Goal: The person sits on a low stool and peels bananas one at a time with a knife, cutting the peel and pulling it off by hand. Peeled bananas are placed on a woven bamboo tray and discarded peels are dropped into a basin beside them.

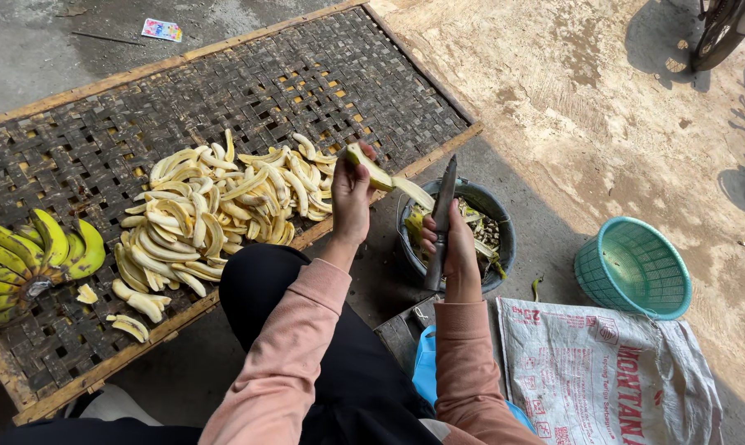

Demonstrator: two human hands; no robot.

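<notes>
A half-peeled banana (371,169) is held up over the near edge of a woven bamboo drying tray (76,124), with a strip of its green peel (413,191) hanging off toward a dark bucket (504,235). The left hand (352,198) grips it, its fingers (364,156) wrapped and pressed round the fruit's lower end. The right hand (455,247) is just beside it over the bucket, its fingers closed tight on the handle of a knife (441,218), whose blade points up and away, close to the hanging peel but, as far as can be seen, not touching the fruit.

The bucket below already holds a heap of green peelings. On the tray, just left of the left hand, lies a large pile of peeled bananas (216,210), pale yellow and overlapping, with a few strays nearer the tray's front rim. At the tray's left end a bunch of unpeeled bananas (30,264), green and yellow, waits with the skins on. Judging from this, most of the peeling looks done: many fruits are stripped, one is in hand, one bunch remains.

Farther out, a turquoise plastic basket (633,265) sits on the concrete ground, and a printed white sack (603,371) lies flat beside the person's pink sleeves.
</notes>
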